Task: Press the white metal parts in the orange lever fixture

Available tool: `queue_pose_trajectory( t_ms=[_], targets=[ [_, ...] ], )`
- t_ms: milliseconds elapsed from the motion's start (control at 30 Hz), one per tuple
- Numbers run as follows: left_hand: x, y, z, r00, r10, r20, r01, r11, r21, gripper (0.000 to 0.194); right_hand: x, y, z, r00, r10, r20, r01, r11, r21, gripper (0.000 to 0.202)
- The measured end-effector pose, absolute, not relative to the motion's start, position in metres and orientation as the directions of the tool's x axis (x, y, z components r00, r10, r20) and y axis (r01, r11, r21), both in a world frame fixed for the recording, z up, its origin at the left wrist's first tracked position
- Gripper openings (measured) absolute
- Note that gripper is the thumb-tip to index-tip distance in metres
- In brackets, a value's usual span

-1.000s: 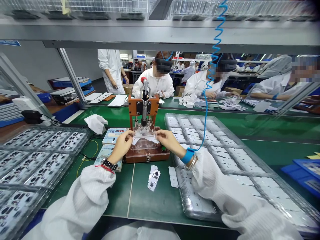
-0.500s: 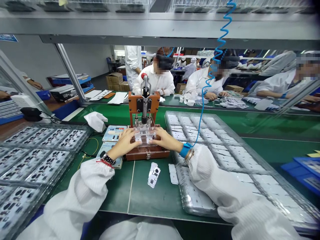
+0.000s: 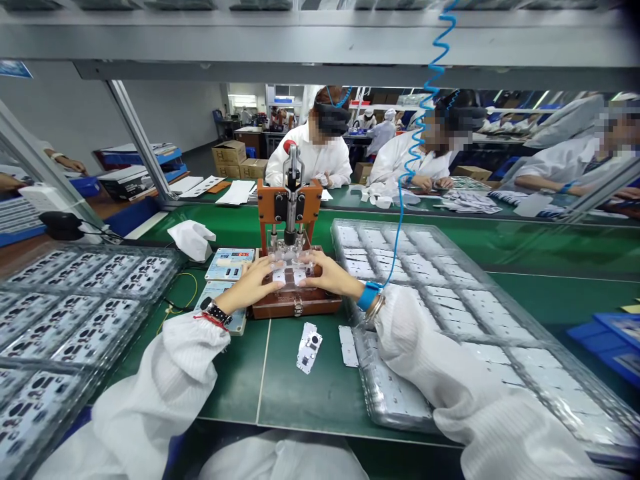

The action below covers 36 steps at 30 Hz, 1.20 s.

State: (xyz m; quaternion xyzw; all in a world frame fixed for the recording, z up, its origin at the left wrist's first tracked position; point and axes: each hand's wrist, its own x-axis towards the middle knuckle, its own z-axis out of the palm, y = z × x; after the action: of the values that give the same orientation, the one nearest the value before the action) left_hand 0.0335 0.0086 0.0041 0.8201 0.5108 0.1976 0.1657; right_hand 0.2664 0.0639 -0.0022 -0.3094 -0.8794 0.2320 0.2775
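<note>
In the head view, a clear plastic plate [image 3: 289, 264] sits on the brown base of an orange toggle press [image 3: 267, 207]. My left hand [image 3: 254, 283] grips the plate's left side and my right hand [image 3: 331, 275] its right side. Each thumb reaches in at the front, beside small white circuit boards [image 3: 299, 276] on the plate. My far fingertips are partly hidden by the clear plastic. On the green bench before the press lie a couple of overlapping white circuit boards [image 3: 309, 348], and another flat white board [image 3: 348, 347] rests to their right.
Clear trays of white boards [image 3: 480, 310] stand at the right; trays of boards with black parts [image 3: 95, 327] at the left. Blue-white control boxes [image 3: 229, 265] adjoin the press. A blue coiled cord [image 3: 399, 233] runs to my right wristband. Co-workers sit across the bench.
The view has shifted slightly. Both hands stay at the clear plate with only small finger movement. A standing person behind the opposite bench has moved to the right, behind a seated co-worker.
</note>
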Motion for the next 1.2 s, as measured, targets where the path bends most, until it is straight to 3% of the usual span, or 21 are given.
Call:
queue_pose_trajectory(
  t_ms=[133,300,433,600,800,1033,1200],
  targets=[
    [0.034,0.009,0.003,0.407,0.906,0.111,0.776,-0.408,0.482,0.047,0.266,0.058,0.003,-0.678,0.678,0.285,0.517,0.715,-0.471,0.032],
    [0.038,0.007,0.007,0.418,0.905,0.084,0.779,-0.404,0.480,0.047,0.263,0.049,0.005,-0.676,0.688,0.266,0.593,0.721,-0.358,0.030],
    [0.040,0.010,0.012,0.422,0.898,0.125,0.768,-0.427,0.478,0.049,0.262,0.047,0.002,-0.629,0.706,0.326,0.565,0.703,-0.432,0.027],
    [0.038,0.022,0.020,0.459,0.879,0.125,0.724,-0.452,0.521,0.060,0.262,0.056,0.021,-0.283,0.817,0.502,0.554,0.567,-0.610,0.022],
    [0.033,0.028,0.022,0.445,0.887,0.125,0.738,-0.442,0.510,0.060,0.258,0.070,0.087,0.004,0.674,0.738,0.350,0.691,-0.633,0.020],
    [0.036,0.029,0.024,0.424,0.889,0.173,0.754,-0.452,0.476,0.065,0.232,0.096,0.137,-0.053,0.591,0.805,0.197,0.796,-0.572,0.018],
    [0.046,0.031,0.022,0.381,0.897,0.225,0.789,-0.442,0.426,0.053,0.210,0.117,0.150,-0.085,0.592,0.802,0.161,0.802,-0.575,0.022]
  ],
)
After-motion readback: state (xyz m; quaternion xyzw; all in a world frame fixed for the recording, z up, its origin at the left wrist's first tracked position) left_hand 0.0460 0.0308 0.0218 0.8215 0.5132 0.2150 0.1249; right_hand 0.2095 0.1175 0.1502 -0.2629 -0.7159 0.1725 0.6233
